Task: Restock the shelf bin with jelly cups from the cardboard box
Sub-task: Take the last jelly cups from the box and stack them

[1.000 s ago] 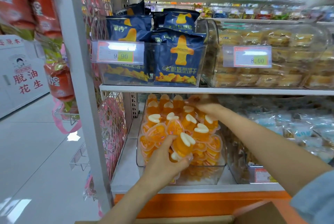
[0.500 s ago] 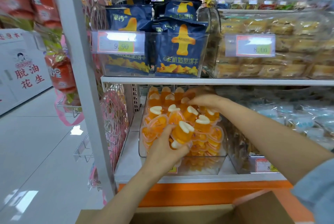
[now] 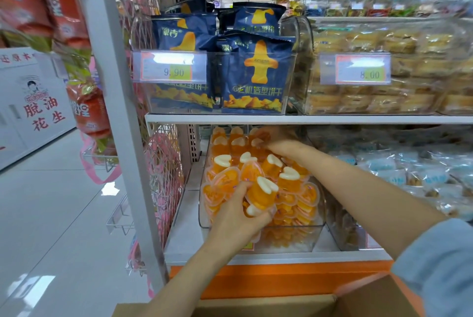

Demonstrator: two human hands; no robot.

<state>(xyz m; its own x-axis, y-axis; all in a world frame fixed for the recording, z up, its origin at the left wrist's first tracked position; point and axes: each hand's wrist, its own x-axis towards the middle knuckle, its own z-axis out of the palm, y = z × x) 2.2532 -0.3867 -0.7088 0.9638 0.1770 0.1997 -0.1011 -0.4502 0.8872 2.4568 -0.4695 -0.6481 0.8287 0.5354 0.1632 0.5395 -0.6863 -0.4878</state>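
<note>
Fingers [image 3: 240,188] of left hand [image 3: 235,222] clasp jelly cup [image 3: 261,196] at front of shelf bin [image 3: 318,233]; right hand [image 3: 280,143], at its back, grip unclear.

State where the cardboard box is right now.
In the head view, the cardboard box lies along the bottom edge, centre to right, directly below the orange shelf base.

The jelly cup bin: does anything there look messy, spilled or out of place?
The jelly cups are heaped above the front wall of the clear bin, lying at mixed angles rather than in rows. The left hand grips a few at the front edge. None lie spilled on the shelf.
</note>
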